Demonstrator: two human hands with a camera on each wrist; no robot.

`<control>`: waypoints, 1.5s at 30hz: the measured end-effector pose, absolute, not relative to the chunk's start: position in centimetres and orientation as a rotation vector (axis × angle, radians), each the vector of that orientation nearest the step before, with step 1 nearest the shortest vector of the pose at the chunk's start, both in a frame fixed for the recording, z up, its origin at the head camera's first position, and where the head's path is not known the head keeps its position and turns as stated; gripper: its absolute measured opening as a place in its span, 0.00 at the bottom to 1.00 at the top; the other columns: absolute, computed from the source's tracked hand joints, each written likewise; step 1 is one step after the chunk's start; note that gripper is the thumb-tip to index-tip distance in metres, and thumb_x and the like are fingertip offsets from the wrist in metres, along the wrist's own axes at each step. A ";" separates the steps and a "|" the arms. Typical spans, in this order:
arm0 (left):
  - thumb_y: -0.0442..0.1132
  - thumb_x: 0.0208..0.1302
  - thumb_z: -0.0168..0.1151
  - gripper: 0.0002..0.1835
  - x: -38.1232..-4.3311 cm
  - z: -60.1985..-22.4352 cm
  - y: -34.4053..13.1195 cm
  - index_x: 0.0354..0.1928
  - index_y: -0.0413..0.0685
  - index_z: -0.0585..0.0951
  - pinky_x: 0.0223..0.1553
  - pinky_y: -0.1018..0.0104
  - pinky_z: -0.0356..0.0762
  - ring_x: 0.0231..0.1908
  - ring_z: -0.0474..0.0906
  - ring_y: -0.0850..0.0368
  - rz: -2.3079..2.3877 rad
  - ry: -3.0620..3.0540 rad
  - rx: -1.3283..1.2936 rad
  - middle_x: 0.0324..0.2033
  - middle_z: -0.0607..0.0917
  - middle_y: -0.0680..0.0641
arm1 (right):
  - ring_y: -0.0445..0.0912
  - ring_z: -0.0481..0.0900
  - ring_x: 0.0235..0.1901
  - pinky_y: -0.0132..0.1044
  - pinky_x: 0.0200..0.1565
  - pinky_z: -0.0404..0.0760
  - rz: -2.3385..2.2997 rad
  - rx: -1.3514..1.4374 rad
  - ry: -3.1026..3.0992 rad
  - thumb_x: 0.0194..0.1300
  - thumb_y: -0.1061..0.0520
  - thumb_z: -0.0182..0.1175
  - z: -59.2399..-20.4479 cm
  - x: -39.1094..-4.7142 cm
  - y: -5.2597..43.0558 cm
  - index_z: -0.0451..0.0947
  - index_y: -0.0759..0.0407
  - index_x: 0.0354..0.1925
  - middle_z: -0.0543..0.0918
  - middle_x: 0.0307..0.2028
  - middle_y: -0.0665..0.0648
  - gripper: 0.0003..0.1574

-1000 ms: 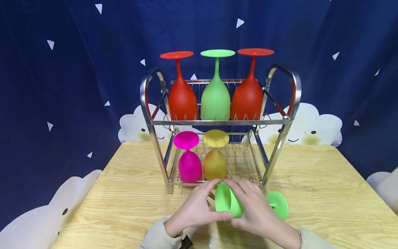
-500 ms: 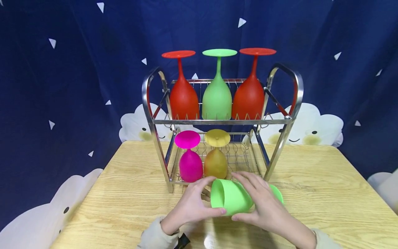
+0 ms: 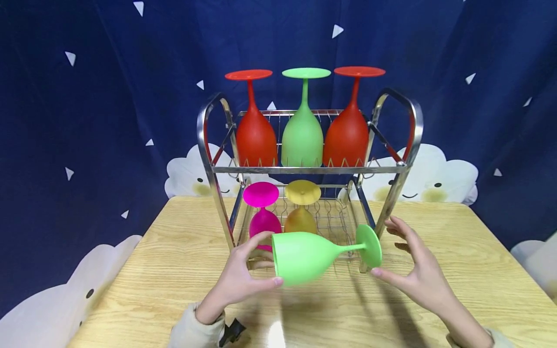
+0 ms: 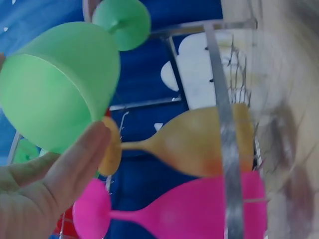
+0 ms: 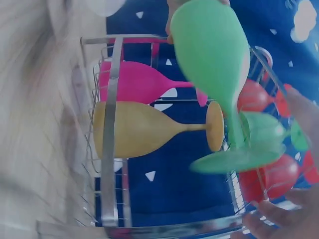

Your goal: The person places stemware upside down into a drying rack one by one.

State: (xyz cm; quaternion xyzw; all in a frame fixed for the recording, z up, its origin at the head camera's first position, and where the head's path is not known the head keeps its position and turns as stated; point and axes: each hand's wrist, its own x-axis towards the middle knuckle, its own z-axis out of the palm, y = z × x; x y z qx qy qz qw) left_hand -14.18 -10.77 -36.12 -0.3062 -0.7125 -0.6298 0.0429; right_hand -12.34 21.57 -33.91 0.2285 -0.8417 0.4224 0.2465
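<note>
A light green wine goblet lies sideways in the air in front of the rack, its mouth to the left and its foot to the right. My left hand grips the bowl at the rim, thumb below and fingers above and behind. In the left wrist view the goblet's mouth faces the camera. Beside the foot, my right hand is spread with nothing in its grasp. Its thumb tip is close to the foot; the right wrist view shows the right fingers apart from it.
Behind stands a two-tier metal rack. Upside down on its upper tier are two red goblets and a green goblet. A magenta goblet and a yellow goblet stand inverted below. The wooden table extends around it.
The green goblet has swung round and risen, so its whole side shows. My right hand has let go of the bowl and moved right past the foot; my left hand has shifted left.
</note>
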 end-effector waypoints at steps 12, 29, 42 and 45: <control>0.28 0.34 0.69 0.43 -14.6 -36.0 -10.1 0.59 0.32 0.61 0.39 0.54 0.78 0.45 0.76 0.49 -1.858 -1.838 -1.077 0.49 0.70 0.32 | 0.39 0.71 0.52 0.29 0.47 0.74 2.005 0.768 -2.115 0.60 0.75 0.47 -36.0 -13.4 20.3 0.55 0.61 0.66 0.72 0.55 0.47 0.36; 0.28 0.31 0.73 0.49 -14.1 -38.6 -6.3 0.58 0.32 0.55 0.45 0.54 0.76 0.52 0.70 0.47 -1.846 -1.752 -1.131 0.54 0.62 0.34 | 0.43 0.72 0.51 0.34 0.54 0.70 2.464 0.884 -1.621 0.64 0.70 0.45 -36.1 -12.7 14.6 0.58 0.60 0.64 0.73 0.53 0.54 0.31; 0.34 0.37 0.75 0.48 -14.1 -38.9 -6.4 0.60 0.36 0.57 0.47 0.56 0.74 0.52 0.69 0.48 -1.751 -1.854 -1.130 0.55 0.63 0.37 | 0.45 0.75 0.48 0.36 0.49 0.74 2.270 0.858 -1.599 0.48 0.81 0.51 -36.0 -12.4 14.5 0.63 0.60 0.62 0.74 0.51 0.56 0.42; 0.37 0.44 0.71 0.43 -14.4 -38.7 -6.9 0.60 0.35 0.58 0.46 0.56 0.75 0.50 0.70 0.48 -1.726 -1.841 -1.128 0.54 0.64 0.37 | 0.44 0.76 0.48 0.35 0.48 0.74 2.178 0.821 -1.644 0.45 0.83 0.53 -35.9 -12.5 14.9 0.65 0.61 0.61 0.75 0.51 0.54 0.44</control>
